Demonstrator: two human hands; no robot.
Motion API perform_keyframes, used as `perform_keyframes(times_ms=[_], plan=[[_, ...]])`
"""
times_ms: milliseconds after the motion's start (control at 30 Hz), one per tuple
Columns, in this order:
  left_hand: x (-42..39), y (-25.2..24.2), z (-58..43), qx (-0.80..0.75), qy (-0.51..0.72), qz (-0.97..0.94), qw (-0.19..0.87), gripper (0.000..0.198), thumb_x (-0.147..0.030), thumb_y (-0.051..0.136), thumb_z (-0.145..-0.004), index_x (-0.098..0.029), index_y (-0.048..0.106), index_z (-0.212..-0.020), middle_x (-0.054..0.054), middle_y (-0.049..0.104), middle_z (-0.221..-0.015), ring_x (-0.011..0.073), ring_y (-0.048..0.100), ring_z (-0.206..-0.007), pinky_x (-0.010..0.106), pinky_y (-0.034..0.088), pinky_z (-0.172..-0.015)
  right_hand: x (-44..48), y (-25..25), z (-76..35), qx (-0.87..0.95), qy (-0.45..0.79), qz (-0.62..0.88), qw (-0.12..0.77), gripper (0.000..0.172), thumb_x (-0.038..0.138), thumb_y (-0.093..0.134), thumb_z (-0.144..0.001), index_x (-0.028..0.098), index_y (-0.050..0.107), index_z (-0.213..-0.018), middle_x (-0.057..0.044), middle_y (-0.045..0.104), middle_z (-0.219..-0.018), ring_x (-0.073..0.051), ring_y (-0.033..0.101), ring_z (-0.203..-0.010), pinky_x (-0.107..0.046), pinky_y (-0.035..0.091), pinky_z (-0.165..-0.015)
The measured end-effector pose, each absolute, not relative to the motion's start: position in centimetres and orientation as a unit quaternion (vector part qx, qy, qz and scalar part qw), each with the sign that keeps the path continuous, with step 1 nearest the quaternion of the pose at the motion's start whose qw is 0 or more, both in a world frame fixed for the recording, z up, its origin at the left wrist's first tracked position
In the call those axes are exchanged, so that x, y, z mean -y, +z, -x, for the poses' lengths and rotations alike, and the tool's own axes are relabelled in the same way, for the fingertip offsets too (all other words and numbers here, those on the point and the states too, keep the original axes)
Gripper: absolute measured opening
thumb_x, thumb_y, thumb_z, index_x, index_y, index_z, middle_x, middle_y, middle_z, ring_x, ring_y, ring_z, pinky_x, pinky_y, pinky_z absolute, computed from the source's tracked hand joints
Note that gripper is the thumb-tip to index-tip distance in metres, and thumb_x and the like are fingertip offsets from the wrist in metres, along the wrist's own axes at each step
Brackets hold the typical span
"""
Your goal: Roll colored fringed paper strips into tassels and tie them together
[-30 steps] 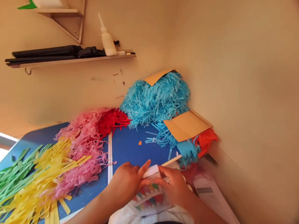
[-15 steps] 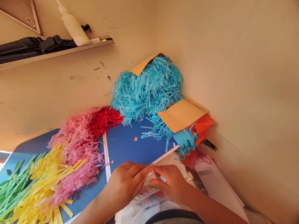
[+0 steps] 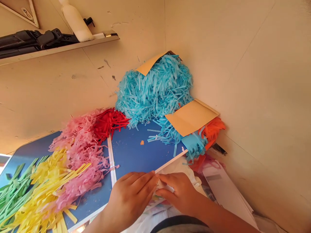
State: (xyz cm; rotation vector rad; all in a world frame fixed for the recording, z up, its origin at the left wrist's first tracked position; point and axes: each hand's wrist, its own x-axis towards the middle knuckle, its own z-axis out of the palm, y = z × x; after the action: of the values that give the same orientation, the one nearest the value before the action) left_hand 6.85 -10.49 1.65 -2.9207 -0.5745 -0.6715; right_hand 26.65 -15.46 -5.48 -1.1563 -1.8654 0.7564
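Observation:
My left hand [image 3: 132,198] and my right hand [image 3: 181,192] meet fingertip to fingertip at the near edge of the blue table [image 3: 136,152]. Both are closed on a small white printed paper piece [image 3: 163,187] with coloured shapes on it, mostly hidden under the fingers. It lies over a white plastic bag [image 3: 177,165] in front of me. A thin white strip [image 3: 171,160] runs diagonally just beyond the fingertips.
Heaps of cut paper fringe cover the table: light blue [image 3: 155,90] in the corner, red [image 3: 109,121], pink [image 3: 81,149], yellow [image 3: 46,191], green [image 3: 12,191], orange [image 3: 212,129]. A tan card [image 3: 191,116] lies on the blue fringe. A wall shelf [image 3: 60,48] holds a glue bottle [image 3: 74,21].
My hands have pressed the paper piece down flatter and closer together, so less of it shows. The view has shifted slightly to the left and down.

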Motion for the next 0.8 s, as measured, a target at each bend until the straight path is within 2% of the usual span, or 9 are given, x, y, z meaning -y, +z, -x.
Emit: perform_keyframes(times_ms=[233, 333, 533, 800], plan=[[10.8, 1.6, -6.8, 0.183, -0.224, 0.956, 0.054, 0.026, -0.017, 0.052, -0.095, -0.012, 0.065, -0.116, 0.009, 0.076, -0.105, 0.0186, 0.071, -0.092, 0.03, 0.058, -0.076, 15.6, -5.4, -26.7, 0.743, 0.281, 0.456, 0.401, 0.039, 0.051, 0.042, -0.1, 0.019, 0.063, -0.107, -0.003, 0.069, -0.074, -0.017, 0.064, -0.066, -0.026, 0.043, -0.062], [11.0, 1.5, -6.8, 0.189, -0.218, 0.956, 0.062, 0.025, -0.016, 0.051, -0.095, -0.011, 0.066, -0.115, 0.009, 0.077, -0.105, 0.019, 0.072, -0.09, 0.031, 0.058, -0.073, 15.7, -5.1, -26.6, 0.736, 0.28, 0.457, 0.414, 0.036, 0.049, 0.042, -0.1, 0.02, 0.063, -0.108, -0.002, 0.069, -0.075, -0.016, 0.063, -0.065, -0.025, 0.043, -0.062], [11.7, 1.5, -7.0, 0.205, -0.226, 0.95, 0.065, 0.024, -0.014, 0.055, -0.093, -0.008, 0.065, -0.114, 0.01, 0.077, -0.1, 0.0185, 0.071, -0.084, 0.032, 0.058, -0.073, 16.0, -4.6, -26.2, 0.736, 0.265, 0.455, 0.425, 0.037, 0.044, 0.036, -0.103, 0.018, 0.062, -0.099, 0.0, 0.064, -0.069, -0.015, 0.06, -0.06, -0.027, 0.038, -0.059], [12.2, 1.5, -6.7, 0.201, -0.22, 0.952, 0.072, 0.026, -0.014, 0.056, -0.092, -0.007, 0.065, -0.116, 0.01, 0.077, -0.101, 0.0194, 0.071, -0.086, 0.032, 0.056, -0.075, 16.1, -4.6, -26.3, 0.75, 0.263, 0.45, 0.408, 0.036, 0.04, 0.032, -0.104, 0.018, 0.06, -0.102, 0.0, 0.064, -0.069, -0.014, 0.06, -0.06, -0.026, 0.039, -0.059]])
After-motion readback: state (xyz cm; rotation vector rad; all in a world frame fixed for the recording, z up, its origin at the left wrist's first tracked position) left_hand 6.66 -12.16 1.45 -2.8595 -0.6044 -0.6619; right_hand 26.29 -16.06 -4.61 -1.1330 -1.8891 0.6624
